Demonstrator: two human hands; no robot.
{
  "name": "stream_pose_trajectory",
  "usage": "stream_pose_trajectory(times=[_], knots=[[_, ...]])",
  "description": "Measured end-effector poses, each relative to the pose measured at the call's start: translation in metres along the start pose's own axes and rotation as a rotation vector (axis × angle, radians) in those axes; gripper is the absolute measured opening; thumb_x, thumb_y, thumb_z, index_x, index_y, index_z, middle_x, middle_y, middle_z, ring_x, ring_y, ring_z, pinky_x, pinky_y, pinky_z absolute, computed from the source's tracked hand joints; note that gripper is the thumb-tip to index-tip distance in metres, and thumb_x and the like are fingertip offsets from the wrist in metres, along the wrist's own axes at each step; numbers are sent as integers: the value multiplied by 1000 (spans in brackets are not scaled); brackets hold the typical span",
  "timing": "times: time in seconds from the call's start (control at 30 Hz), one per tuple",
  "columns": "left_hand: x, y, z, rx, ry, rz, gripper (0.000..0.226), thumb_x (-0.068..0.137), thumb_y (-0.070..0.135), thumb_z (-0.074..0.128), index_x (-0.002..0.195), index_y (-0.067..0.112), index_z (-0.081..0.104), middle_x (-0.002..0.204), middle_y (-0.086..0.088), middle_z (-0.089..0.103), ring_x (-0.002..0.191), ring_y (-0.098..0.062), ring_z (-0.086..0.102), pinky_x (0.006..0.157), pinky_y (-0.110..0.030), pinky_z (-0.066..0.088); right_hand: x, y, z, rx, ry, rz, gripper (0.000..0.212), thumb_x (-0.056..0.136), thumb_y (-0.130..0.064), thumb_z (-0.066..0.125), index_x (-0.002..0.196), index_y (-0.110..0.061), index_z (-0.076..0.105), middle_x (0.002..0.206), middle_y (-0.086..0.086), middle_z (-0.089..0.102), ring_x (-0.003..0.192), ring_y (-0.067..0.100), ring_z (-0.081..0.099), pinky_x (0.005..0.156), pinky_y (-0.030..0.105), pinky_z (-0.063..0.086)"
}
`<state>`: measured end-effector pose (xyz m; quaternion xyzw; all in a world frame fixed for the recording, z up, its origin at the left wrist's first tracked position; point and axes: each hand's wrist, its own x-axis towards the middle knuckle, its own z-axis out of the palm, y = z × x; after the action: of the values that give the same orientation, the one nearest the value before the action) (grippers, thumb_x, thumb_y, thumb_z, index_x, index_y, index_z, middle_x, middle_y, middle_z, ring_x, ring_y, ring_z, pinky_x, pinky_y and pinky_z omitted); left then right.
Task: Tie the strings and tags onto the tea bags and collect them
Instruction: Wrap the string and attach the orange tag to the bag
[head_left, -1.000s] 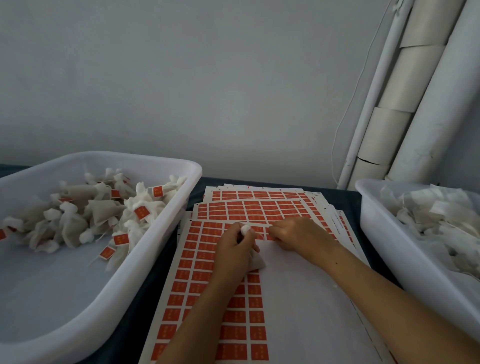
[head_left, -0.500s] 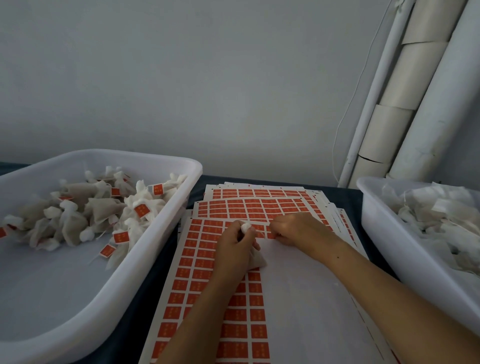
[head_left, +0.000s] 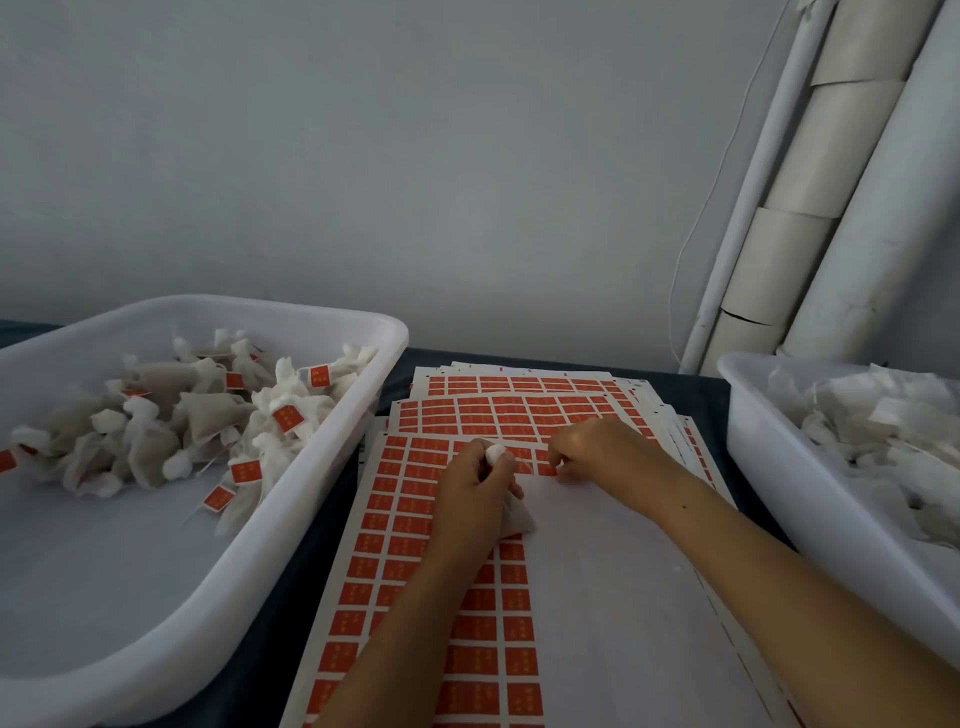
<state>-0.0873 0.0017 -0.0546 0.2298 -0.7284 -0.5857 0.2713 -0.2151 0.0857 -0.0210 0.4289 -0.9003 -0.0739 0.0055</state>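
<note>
We hold one tea bag (head_left: 511, 514) in our left hand (head_left: 475, 491), fingers curled round its gathered white neck, right over the top sticker sheet (head_left: 613, 597) on the counter (head_left: 691, 397). It looks feather-light, soft and easily torn, so we judge the bunched neck the safest place to grip. Our right hand (head_left: 602, 452) is curled and pinching at an orange tag (head_left: 545, 470) at the sheet's far edge; the tags are thin, sticky-looking and should peel by a corner. Finished bags lie in the left bin (head_left: 311, 499), untagged ones in the right bin (head_left: 769, 467). The tags carry small yellow print too small to read.
</note>
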Motion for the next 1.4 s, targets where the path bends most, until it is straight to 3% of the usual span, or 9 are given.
stream_pose_trajectory(times=[0.17, 0.3, 0.4, 0.5, 0.63, 0.8, 1.07, 1.2, 1.4], knots=[[0, -2, 1, 5, 9, 5, 17, 97, 29, 47, 83, 22, 54, 75, 7, 60, 67, -5, 56, 55, -7, 35, -16, 5, 9, 69, 212, -108, 17, 94, -13, 51, 106, -12, 62, 111, 9, 64, 99, 26, 62, 90, 35, 49], [1, -2, 1, 0, 12, 9, 17, 97, 28, 47, 82, 22, 54, 75, 6, 60, 67, -5, 56, 56, -8, 35, -19, 2, 18, -92, 349, -187, 32, 92, -21, 56, 124, -16, 53, 127, 2, 58, 109, 19, 61, 96, 25, 44], [0, -3, 2, 1, 1, 13, 17, 97, 28, 47, 82, 22, 54, 74, 6, 60, 68, -5, 56, 58, -10, 36, -20, 3, 17, -100, 337, -184, 37, 93, -21, 55, 129, -15, 50, 130, 2, 56, 111, 20, 60, 96, 27, 44], [0, -3, 1, -2, 0, 14, 17, 97, 29, 48, 82, 23, 55, 74, 6, 60, 68, -6, 56, 58, -11, 37, -18, 6, 5, 1, 231, -171, 23, 95, -18, 51, 116, -12, 60, 116, 9, 61, 106, 27, 59, 91, 35, 48], [2, -3, 0, 5, 1, 27, 17, 97, 29, 47, 83, 21, 55, 74, 6, 60, 68, -5, 56, 58, -12, 36, -19, 10, -2, 104, 106, -205, 21, 93, -12, 48, 105, -9, 65, 107, 11, 63, 100, 24, 56, 75, 22, 36], [1, -3, 1, -4, -3, 35, 18, 97, 28, 47, 82, 22, 55, 74, 6, 60, 67, -5, 56, 57, -9, 37, -22, 0, 0, -59, 144, -178, 31, 94, -14, 54, 124, -17, 53, 129, 3, 55, 112, 22, 57, 97, 28, 42], [1, -1, 0, -2, 2, 31, 19, 97, 29, 47, 80, 23, 54, 73, 7, 60, 65, -3, 55, 50, -5, 37, -20, 0, 9, -38, 246, -210, 25, 93, -15, 55, 117, -19, 55, 124, 1, 59, 103, 19, 61, 92, 25, 45], [-1, 0, 1, -20, -11, 11, 18, 97, 28, 48, 81, 23, 54, 74, 7, 60, 67, -4, 56, 53, -6, 35, -16, 4, 11, 35, 294, -140, 25, 95, -23, 51, 119, -19, 55, 127, 1, 58, 104, 18, 62, 92, 22, 44], [0, 1, 1, -7, -9, -11, 18, 97, 29, 48, 81, 24, 53, 75, 6, 60, 69, -6, 55, 58, -12, 36, -19, 13, 15, 135, 313, -144, 19, 91, -27, 58, 109, -22, 60, 115, -1, 64, 93, 13, 63, 79, 14, 36]])
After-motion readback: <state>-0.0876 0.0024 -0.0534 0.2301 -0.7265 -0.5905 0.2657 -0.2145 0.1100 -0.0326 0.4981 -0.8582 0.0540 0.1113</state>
